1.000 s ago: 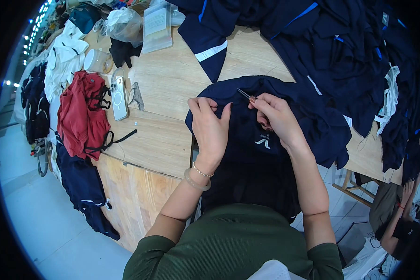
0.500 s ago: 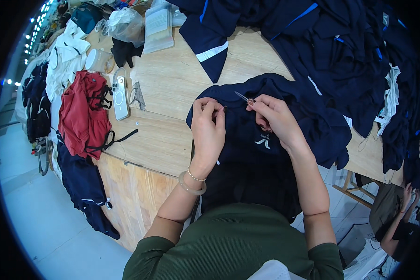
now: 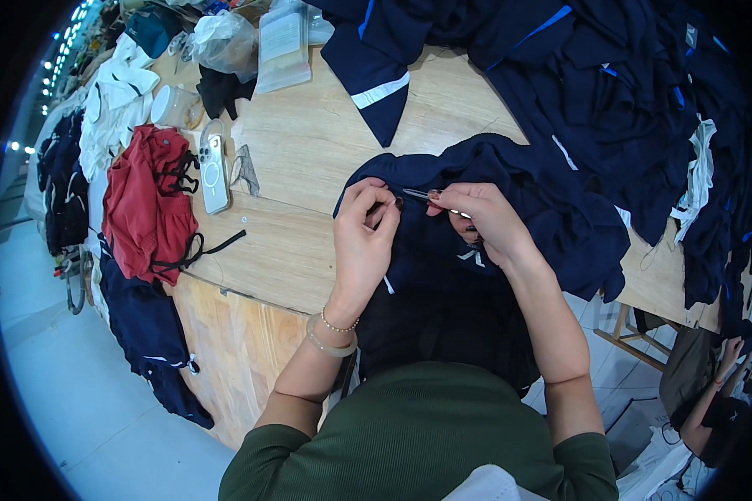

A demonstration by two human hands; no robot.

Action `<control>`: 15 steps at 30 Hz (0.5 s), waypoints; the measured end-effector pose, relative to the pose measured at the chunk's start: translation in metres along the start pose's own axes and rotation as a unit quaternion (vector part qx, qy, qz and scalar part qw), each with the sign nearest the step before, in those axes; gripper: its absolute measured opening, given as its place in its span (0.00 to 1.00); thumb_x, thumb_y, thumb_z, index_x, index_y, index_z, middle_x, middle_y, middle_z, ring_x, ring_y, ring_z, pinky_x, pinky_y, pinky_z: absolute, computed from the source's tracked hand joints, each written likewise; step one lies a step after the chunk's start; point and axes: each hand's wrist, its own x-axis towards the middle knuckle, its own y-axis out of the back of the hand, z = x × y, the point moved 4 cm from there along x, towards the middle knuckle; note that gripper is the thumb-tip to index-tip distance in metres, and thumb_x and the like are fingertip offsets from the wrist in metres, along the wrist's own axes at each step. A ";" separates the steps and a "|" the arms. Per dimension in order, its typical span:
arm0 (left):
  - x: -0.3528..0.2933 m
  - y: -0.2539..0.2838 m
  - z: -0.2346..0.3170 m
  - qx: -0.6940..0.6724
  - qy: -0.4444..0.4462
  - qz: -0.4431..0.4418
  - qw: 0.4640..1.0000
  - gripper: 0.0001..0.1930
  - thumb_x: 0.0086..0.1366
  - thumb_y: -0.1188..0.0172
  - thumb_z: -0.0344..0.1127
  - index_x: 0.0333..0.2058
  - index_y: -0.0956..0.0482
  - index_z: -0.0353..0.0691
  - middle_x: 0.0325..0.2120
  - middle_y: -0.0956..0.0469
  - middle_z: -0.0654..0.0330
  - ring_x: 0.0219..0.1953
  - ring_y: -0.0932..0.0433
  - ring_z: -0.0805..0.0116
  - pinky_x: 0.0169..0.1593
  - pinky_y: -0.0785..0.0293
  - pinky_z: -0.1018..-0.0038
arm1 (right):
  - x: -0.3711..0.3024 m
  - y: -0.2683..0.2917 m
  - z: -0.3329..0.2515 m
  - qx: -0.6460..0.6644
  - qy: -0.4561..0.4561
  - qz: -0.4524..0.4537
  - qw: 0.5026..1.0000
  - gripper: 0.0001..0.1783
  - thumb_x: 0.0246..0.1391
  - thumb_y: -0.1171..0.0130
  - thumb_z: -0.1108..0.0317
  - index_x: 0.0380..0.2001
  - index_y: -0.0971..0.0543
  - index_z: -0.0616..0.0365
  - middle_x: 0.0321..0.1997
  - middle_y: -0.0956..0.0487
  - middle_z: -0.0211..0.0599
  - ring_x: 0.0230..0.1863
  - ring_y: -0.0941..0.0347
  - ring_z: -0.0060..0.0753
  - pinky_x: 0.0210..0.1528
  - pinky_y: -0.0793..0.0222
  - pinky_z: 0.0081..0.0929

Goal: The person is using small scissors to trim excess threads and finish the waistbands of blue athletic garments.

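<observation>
A dark navy garment [image 3: 510, 179] lies bunched on the table edge in front of me and runs down onto my lap, a small white mark on its inside. My left hand [image 3: 366, 230] is closed in a pinch at the garment's upper left part; whether a thread is between the fingertips I cannot make out. My right hand [image 3: 485, 217] grips small metal thread snips [image 3: 415, 193], their points toward my left fingertips and just beside them.
Navy garments [image 3: 593, 92] with white and blue trim pile up at the far right. Left on the wooden table [image 3: 276, 242] are a phone [image 3: 215, 175], a red garment [image 3: 146, 204], a clear jar [image 3: 175, 107] and plastic packets [image 3: 282, 50]. Another person's arm [image 3: 714, 384] shows at lower right.
My right hand has brought the snips left and slightly down, so their points now lie beside my left fingertips. My left hand has shifted slightly left, still pinching.
</observation>
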 end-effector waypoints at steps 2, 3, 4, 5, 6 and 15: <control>0.000 -0.001 0.002 -0.008 0.005 -0.007 1.000 0.03 0.60 0.44 0.18 0.33 0.25 0.28 0.46 0.31 0.53 0.42 0.25 0.72 0.45 0.24 0.80 | 0.000 -0.002 -0.001 0.001 0.001 0.003 1.000 0.14 0.57 0.39 0.60 0.24 0.20 0.60 0.12 0.37 0.19 0.13 0.50 0.10 0.17 0.61 0.17; 0.000 0.000 0.001 -0.008 0.005 -0.007 1.000 0.03 0.60 0.44 0.18 0.33 0.25 0.28 0.46 0.31 0.53 0.42 0.25 0.72 0.45 0.24 0.80 | 0.001 -0.004 -0.001 0.003 0.003 0.004 1.000 0.14 0.57 0.39 0.60 0.24 0.20 0.60 0.12 0.37 0.19 0.13 0.50 0.10 0.17 0.61 0.17; -0.001 0.000 0.000 -0.010 0.006 -0.010 1.000 0.03 0.61 0.43 0.19 0.34 0.24 0.30 0.46 0.30 0.54 0.44 0.26 0.72 0.46 0.26 0.80 | 0.002 -0.005 -0.001 0.003 0.003 0.004 1.000 0.14 0.57 0.39 0.60 0.24 0.20 0.60 0.12 0.37 0.19 0.13 0.50 0.10 0.17 0.61 0.17; -0.001 0.000 0.000 -0.012 0.008 -0.013 1.000 0.03 0.61 0.43 0.20 0.34 0.24 0.31 0.46 0.29 0.55 0.46 0.27 0.72 0.46 0.28 0.80 | 0.002 -0.005 -0.001 0.001 0.010 0.003 1.000 0.14 0.57 0.39 0.61 0.24 0.20 0.60 0.12 0.37 0.19 0.13 0.50 0.10 0.17 0.61 0.17; -0.002 0.000 0.000 -0.013 0.008 -0.013 1.000 0.03 0.61 0.43 0.20 0.34 0.24 0.31 0.46 0.29 0.55 0.46 0.27 0.72 0.46 0.28 0.80 | 0.003 -0.006 -0.002 0.000 0.017 0.002 1.000 0.14 0.57 0.39 0.61 0.24 0.19 0.60 0.12 0.37 0.19 0.13 0.49 0.10 0.16 0.60 0.17; -0.002 -0.001 0.002 -0.009 0.019 -0.019 1.000 0.03 0.61 0.43 0.19 0.33 0.24 0.28 0.47 0.32 0.52 0.45 0.24 0.69 0.49 0.24 0.78 | 0.003 -0.016 -0.004 -0.029 0.064 0.034 0.997 0.12 0.57 0.40 0.63 0.25 0.19 0.59 0.13 0.37 0.18 0.14 0.49 0.08 0.18 0.60 0.15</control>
